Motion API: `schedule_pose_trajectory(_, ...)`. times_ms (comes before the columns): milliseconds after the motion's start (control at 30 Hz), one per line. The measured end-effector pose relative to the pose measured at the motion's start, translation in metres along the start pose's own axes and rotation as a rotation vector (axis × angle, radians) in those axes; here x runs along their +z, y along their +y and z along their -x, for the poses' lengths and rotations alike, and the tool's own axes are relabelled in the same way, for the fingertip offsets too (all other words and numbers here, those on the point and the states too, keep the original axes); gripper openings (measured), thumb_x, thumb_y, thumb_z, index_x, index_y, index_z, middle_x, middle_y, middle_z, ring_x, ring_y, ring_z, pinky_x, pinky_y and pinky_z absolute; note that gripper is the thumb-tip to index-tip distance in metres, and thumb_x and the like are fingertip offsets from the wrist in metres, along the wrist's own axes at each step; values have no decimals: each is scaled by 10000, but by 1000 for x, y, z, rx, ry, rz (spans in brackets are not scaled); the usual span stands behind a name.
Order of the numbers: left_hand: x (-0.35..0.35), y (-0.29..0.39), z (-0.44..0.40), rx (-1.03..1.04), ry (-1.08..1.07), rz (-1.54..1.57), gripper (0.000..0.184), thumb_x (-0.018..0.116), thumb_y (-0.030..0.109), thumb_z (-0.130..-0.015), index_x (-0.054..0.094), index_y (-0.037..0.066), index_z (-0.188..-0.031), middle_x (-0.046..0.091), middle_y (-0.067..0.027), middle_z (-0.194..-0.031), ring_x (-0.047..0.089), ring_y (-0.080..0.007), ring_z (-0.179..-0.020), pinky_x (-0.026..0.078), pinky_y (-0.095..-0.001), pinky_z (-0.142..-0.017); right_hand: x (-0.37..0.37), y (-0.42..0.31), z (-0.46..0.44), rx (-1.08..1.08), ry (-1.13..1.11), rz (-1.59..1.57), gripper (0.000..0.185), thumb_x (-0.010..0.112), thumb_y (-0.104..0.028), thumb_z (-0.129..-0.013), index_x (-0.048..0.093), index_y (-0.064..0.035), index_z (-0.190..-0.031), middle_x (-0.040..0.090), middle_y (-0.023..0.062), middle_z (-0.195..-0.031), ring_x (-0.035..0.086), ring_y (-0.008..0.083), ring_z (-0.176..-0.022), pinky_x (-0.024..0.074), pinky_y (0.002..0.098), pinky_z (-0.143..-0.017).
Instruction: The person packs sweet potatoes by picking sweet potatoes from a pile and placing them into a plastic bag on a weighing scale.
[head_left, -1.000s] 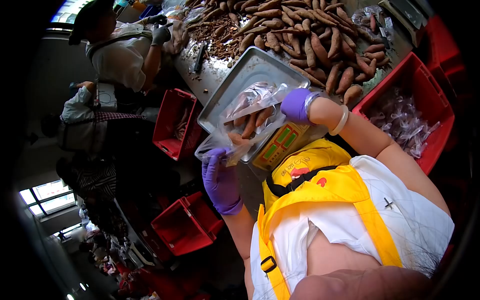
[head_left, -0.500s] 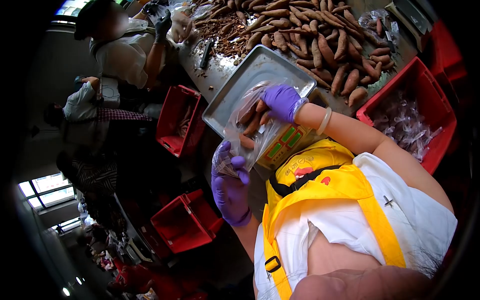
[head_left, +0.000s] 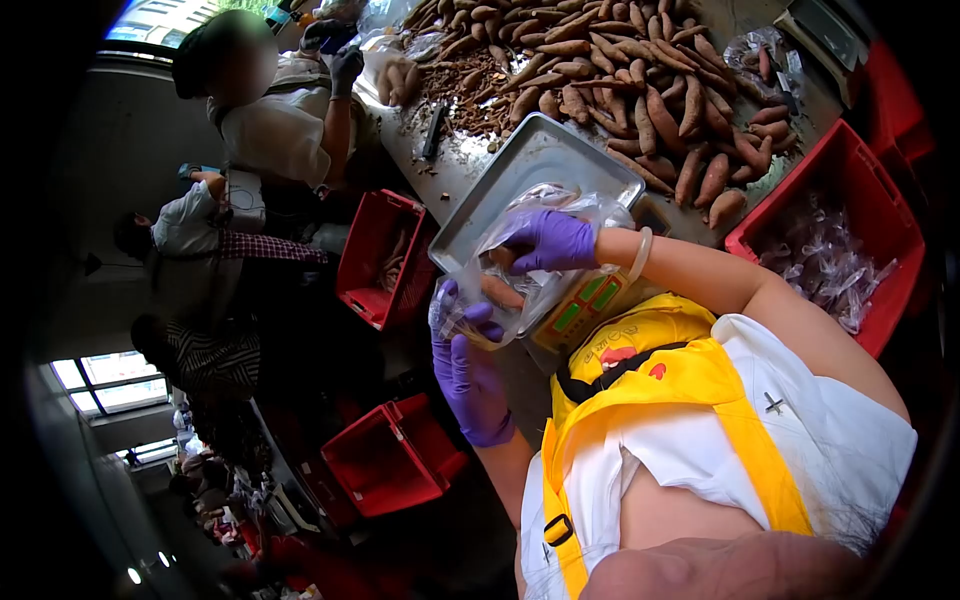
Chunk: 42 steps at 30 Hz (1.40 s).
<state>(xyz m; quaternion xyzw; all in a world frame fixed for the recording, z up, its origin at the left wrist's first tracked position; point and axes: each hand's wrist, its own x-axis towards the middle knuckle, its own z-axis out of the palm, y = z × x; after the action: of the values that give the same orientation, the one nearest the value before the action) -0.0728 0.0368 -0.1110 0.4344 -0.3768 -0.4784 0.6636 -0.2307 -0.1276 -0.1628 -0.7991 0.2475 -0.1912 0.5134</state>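
Observation:
A clear plastic bag (head_left: pixel 541 292) with sweet potatoes (head_left: pixel 500 291) inside is held over the front of a grey metal tray (head_left: pixel 462 222) on a weighing scale (head_left: pixel 590 305) with green displays. My left hand (head_left: pixel 468 372), in a purple glove, has its fingers and thumb closed on the bag's near left edge. My right hand (head_left: pixel 553 243), gloved the same way, reaches into the bag's opening. Its fingers curl down around a sweet potato, mostly hidden by the hand and the crumpled film.
A large heap of sweet potatoes (head_left: pixel 640 85) covers the table beyond the tray. Red crates stand right (head_left: pixel 890 290), left (head_left: pixel 375 255) and lower left (head_left: pixel 385 455); the right one holds bagged goods. A co-worker (head_left: pixel 275 125) stands at the far left.
My right hand has moved down and further into the bag, covering sweet potatoes that showed before. My left hand still holds the bag's edge. The whole view has shifted slightly.

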Motion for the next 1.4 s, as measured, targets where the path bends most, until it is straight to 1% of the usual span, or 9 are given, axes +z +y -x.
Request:
schedule_pose_trajectory(33, -3, -1, 1, -6, -3, -25, 628, 560, 361, -944, 395, -12, -1421, 631, -84, -1168, 576, -134, -950, 447, -261, -849, -6, -10, 9, 218, 23, -471, 354, 695, -170, -860, 641, -66, -1194, 669, 70, -1028, 630, 171, -966, 509, 331, -884)
schedule_pose_trajectory(300, -7, 57, -7, 56, -184, 274, 847, 611, 405, -910, 213, -127, -1435, 426, -5, -857, 362, -90, -682, 315, -242, -648, -84, 9, 53, -310, 311, -1105, 425, 588, -229, -975, 545, 41, -1300, 651, 82, -1129, 591, 133, -1046, 453, 292, -964)
schedule_pose_trajectory(433, 5, 116, 20, 286, -44, 225, 947, 642, 451, -888, 148, -150, -1428, 377, 5, -782, 333, -83, -610, 290, -238, -582, -82, 50, 26, 23, 477, -370, 302, 605, -261, -961, 651, -34, -1156, 643, 59, -849, 614, 168, -783, 494, 316, -755)
schedule_pose_trajectory(500, 6, 136, 28, 348, -46, 218, 994, 709, 364, -860, 79, -139, -1440, 363, 3, -790, 323, -82, -595, 280, -240, -555, -56, 79, 21, 30, 548, 449, 290, 668, -306, -882, 666, -69, -1049, 659, 119, -861, 638, 304, -815, 493, 400, -772)
schedule_pose_trajectory(633, -20, 149, 53, 358, 55, 188, 932, 690, 390, -866, 162, -153, -1408, 362, -20, -829, 323, -95, -631, 287, -268, -586, -33, 98, 9, 241, 374, 525, 252, 673, -317, -830, 629, -83, -913, 640, 177, -917, 611, 394, -895, 478, 454, -797)
schedule_pose_trajectory(733, -52, 152, 78, 423, 86, 163, 665, 584, 364, -934, 358, -174, -1253, 414, -109, -979, 354, -153, -766, 302, -292, -636, -39, 98, 8, 220, 247, 638, 601, 700, -292, -847, 488, -62, -1360, 618, 202, -1128, 595, 382, -1031, 467, 421, -925)
schedule_pose_trajectory(833, -78, 158, 108, 416, 180, 187, 843, 569, 349, -953, 100, -126, -1468, 480, -173, -1168, 412, -171, -832, 392, -306, -715, -48, 101, 12, -50, 626, 502, 503, 645, -284, -888, 513, -55, -1316, 616, 232, -1138, 604, 398, -1008, 478, 437, -900)
schedule_pose_trajectory(933, -86, 158, 123, 480, 354, 22, 835, 573, 329, -934, 121, -152, -1446, 446, -159, -1150, 378, -155, -788, 355, -284, -677, -69, 115, 14, 14, 737, 322, 576, 647, -280, -907, 456, -24, -1386, 609, 230, -1194, 613, 367, -1052, 482, 402, -923)
schedule_pose_trajectory(1400, -66, 169, 78, 466, 151, 60, 939, 622, 345, -904, 49, -148, -1460, 396, -186, -1290, 400, -214, -919, 369, -327, -808, -64, 129, 18, 105, 674, 309, 542, 671, -191, -903, 487, -65, -1397, 657, 159, -1138, 628, 217, -1051, 489, 323, -928)
